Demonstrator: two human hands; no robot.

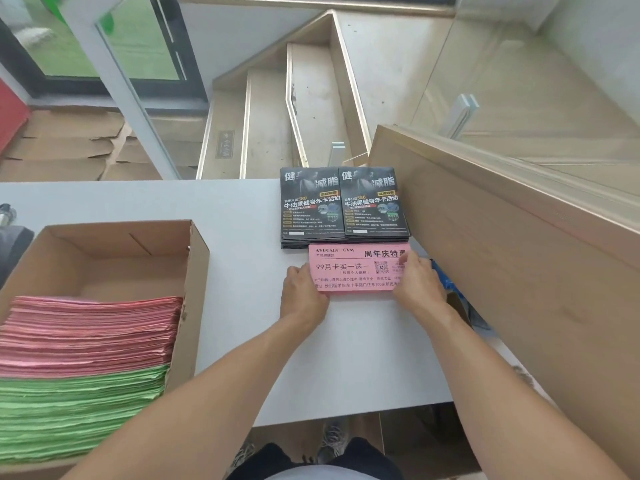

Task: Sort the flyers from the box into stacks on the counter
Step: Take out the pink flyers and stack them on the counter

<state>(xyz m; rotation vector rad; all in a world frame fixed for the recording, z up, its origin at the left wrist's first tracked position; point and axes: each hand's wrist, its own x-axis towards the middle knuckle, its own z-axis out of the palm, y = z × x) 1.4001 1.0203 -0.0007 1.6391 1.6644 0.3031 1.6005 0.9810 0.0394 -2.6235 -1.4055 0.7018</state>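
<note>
Both hands, left (302,293) and right (418,283), grasp the pink flyer stack (356,270) at twelve o'clock, squaring it; next, reaching the box (194,271) at nine.

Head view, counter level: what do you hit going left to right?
Cardboard box holding pink and green flyers → left hand → pink flyer stack → right hand → wooden panel.

Pink flyers (356,271), black flyers (343,206), green stack (79,410), brown box (194,271).
</note>
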